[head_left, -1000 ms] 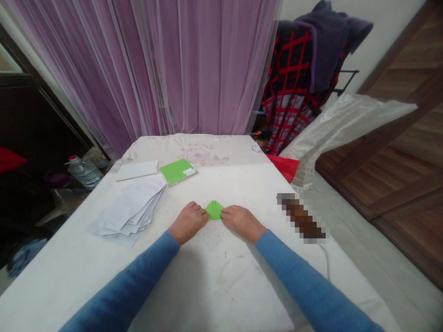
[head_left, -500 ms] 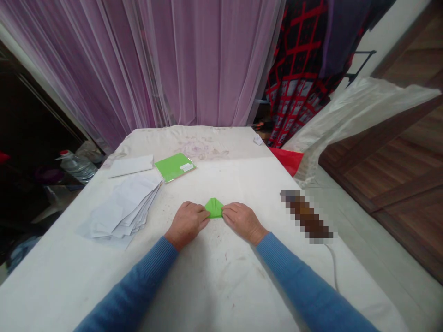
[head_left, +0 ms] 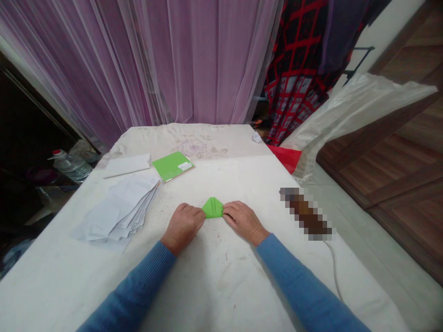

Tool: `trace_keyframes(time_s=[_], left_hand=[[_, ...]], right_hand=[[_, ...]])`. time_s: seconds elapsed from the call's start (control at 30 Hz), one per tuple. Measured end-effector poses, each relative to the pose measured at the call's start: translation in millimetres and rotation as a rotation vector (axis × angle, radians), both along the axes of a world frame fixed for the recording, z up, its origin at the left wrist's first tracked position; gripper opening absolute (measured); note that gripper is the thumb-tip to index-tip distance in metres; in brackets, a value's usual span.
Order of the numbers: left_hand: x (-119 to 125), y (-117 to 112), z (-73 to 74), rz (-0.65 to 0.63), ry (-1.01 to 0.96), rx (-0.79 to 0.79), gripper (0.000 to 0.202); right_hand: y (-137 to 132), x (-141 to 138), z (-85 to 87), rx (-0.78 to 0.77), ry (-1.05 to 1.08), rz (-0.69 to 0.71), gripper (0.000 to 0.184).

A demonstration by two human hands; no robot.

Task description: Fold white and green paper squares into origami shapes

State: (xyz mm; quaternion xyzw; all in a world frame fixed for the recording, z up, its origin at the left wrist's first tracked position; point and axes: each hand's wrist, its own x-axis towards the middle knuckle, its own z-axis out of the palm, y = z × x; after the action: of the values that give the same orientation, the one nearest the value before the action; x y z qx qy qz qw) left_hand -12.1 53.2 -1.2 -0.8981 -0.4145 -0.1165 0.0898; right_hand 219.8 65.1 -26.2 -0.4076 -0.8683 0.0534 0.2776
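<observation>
A small piece of folded green paper lies on the white tablecloth between my two hands, its peak pointing away from me and a crease running down its middle. My left hand is closed at its left corner, the fingertips pinching the edge. At the opposite corner, my right hand grips the paper with thumb and fingers pressed together. The undersides of both hands and the paper's lower layers are hidden. Beyond my left hand rests a green packet of paper with a white label.
Left of my hands is a fanned stack of white sheets, with a flat white pad behind it. A blurred-out brown object with a cord lies near the table's right edge. Purple curtains hang beyond the far edge.
My left hand has shifted slightly left, baring more of the folded paper's left corner. My right hand stays at the right corner. The whole view has tilted a little.
</observation>
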Motion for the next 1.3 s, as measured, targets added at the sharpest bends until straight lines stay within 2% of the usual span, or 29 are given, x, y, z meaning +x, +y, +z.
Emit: trace_keyframes(time_s=[0.27, 0.57, 0.77, 1.07, 1.3], left_hand=[[-5, 0, -4.7, 0.061, 0.013, 0.011, 0.019], [-7, 0, -10.1, 0.073, 0.046, 0.000, 0.016], [-7, 0, -8.8, 0.080, 0.054, -0.013, 0.019], [-15, 1, -2.5, 0.126, 0.054, -0.165, 0.018], [-13, 3, 1.2, 0.231, -0.039, -0.298, 0.020]], right_hand=[[-3, 0, 4.1, -0.011, -0.061, -0.107, 0.010], [-3, 4, 7.3, -0.087, -0.055, -0.098, 0.007], [-5, -1, 3.7, -0.096, -0.021, -0.215, 0.011], [-7, -6, 5.5, -0.132, -0.073, -0.295, 0.010], [-6, -5, 7.7, -0.162, -0.080, -0.295, 0.010]])
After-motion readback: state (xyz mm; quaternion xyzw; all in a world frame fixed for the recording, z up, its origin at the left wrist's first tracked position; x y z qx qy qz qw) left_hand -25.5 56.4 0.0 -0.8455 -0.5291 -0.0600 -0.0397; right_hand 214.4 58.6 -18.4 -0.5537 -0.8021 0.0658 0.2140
